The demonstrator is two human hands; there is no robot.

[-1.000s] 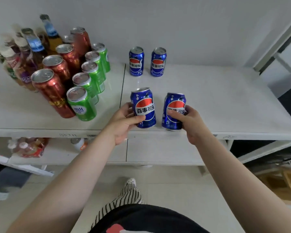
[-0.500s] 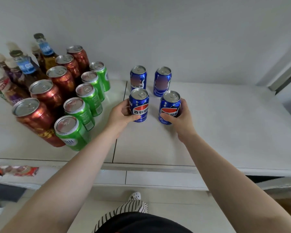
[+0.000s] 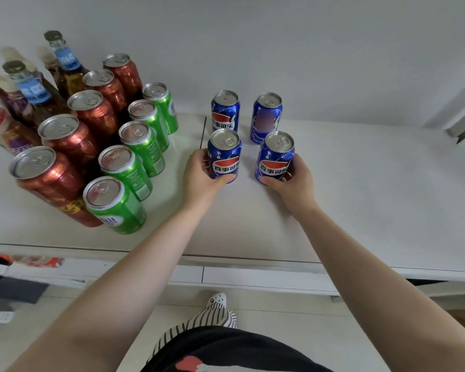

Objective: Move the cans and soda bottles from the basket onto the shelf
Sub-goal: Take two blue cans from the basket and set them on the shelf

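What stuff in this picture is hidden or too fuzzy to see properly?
Head view, the only one:
- The back right blue can: its label is blurred, so it cannot be read.
- The bottles at the far left: cut off by the frame edge and partly hidden behind the red cans.
- The front blue cans: the left hand and right hand cover their lower sides.
- The basket: not in the frame.

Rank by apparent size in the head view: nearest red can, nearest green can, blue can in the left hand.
1. Nearest red can, looks largest.
2. Nearest green can.
3. Blue can in the left hand, smallest.
The red and green cans stand nearer the wide-angle camera, so true sizes stay unsure.
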